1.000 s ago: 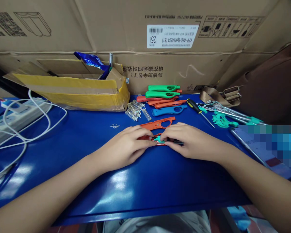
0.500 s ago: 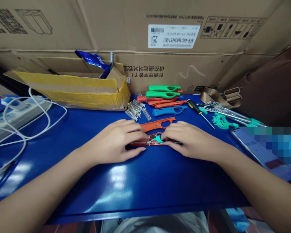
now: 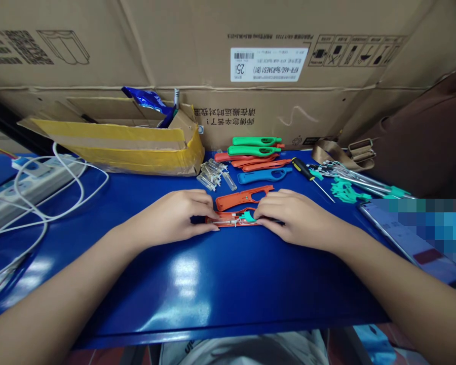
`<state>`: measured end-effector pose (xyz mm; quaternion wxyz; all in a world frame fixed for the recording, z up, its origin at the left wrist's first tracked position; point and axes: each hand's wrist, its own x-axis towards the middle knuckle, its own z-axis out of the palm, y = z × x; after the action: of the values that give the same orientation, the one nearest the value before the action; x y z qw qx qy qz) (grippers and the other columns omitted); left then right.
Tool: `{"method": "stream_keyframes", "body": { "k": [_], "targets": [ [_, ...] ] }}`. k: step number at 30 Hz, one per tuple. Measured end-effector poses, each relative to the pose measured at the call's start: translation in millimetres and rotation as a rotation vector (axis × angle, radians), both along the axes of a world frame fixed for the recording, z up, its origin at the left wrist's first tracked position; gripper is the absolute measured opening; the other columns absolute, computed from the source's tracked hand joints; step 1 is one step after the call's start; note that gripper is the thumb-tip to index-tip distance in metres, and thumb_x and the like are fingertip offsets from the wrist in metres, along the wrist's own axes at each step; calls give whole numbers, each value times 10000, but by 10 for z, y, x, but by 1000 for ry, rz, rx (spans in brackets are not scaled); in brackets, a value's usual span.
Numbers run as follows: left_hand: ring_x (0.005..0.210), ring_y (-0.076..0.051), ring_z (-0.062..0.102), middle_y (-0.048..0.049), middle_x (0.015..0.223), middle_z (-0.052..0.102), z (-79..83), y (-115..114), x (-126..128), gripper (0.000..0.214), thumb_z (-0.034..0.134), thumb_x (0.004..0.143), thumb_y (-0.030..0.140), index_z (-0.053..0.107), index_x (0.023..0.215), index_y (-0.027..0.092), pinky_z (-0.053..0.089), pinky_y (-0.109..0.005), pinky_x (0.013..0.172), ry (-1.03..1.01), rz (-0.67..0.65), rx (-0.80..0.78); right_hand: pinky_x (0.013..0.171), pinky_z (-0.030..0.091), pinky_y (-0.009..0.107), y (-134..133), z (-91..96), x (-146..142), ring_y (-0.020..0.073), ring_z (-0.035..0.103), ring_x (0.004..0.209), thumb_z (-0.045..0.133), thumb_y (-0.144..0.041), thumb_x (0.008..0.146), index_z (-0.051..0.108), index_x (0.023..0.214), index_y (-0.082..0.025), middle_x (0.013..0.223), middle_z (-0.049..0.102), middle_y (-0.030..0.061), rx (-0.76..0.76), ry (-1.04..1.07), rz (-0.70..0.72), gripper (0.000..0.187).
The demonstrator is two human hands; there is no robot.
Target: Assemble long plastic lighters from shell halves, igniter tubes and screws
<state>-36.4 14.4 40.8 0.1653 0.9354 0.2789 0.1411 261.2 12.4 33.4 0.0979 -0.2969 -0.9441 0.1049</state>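
Both my hands rest on the blue table (image 3: 220, 284) around an orange plastic lighter shell half (image 3: 231, 220) lying flat. My left hand (image 3: 177, 218) pinches its left end with curled fingers. My right hand (image 3: 292, 218) presses on its right end, fingers closed over a teal trigger piece (image 3: 247, 217) and a thin black rod. A second orange shell half (image 3: 243, 196) lies just behind, untouched.
Behind lie a blue shell (image 3: 264, 175), a stack of green and orange shells (image 3: 254, 150), clear small tubes (image 3: 215, 175), a screwdriver (image 3: 307, 172) and teal parts with metal rods (image 3: 349, 185). A yellow-taped carton (image 3: 117, 142) stands back left, a power strip with white cables (image 3: 26, 185) at left, a phone (image 3: 414, 238) at right.
My left hand has slid left along the orange shell, uncovering more of it. The right hand has stayed on the right end. The view has shifted slightly.
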Motion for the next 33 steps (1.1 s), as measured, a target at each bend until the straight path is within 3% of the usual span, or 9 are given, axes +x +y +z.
{"method": "stream_keyframes", "body": {
  "k": [11,18,25,33],
  "targets": [
    [848,-165,678,-45,927,741,-40,-4,38,126,740,913,283,784,1001,205,513,-260,777,-48,34,-54,852,439,368,17,-19,-11,216,665,912,540,-232,1009,700,955,-188,954,740,65,10,10,-33,174],
    [834,-164,683,-45,929,746,-62,3,36,166,742,913,309,794,1046,225,524,-272,764,-46,68,-75,871,485,353,48,-22,8,208,679,926,587,-217,984,712,979,-204,984,746,56,-110,94,-67,126],
    [852,-187,692,-55,964,772,-11,-50,47,243,690,948,365,760,1108,197,521,-292,761,-43,86,96,826,495,320,117,135,157,201,669,927,618,-192,929,705,940,-205,991,722,59,-64,270,-212,89],
    [942,-214,673,-74,1047,732,-22,-106,107,247,626,971,321,720,1172,212,528,-317,822,69,66,147,717,444,286,69,55,96,161,623,795,632,-177,913,707,894,-211,941,710,23,-164,85,-226,85]
  ]
}}
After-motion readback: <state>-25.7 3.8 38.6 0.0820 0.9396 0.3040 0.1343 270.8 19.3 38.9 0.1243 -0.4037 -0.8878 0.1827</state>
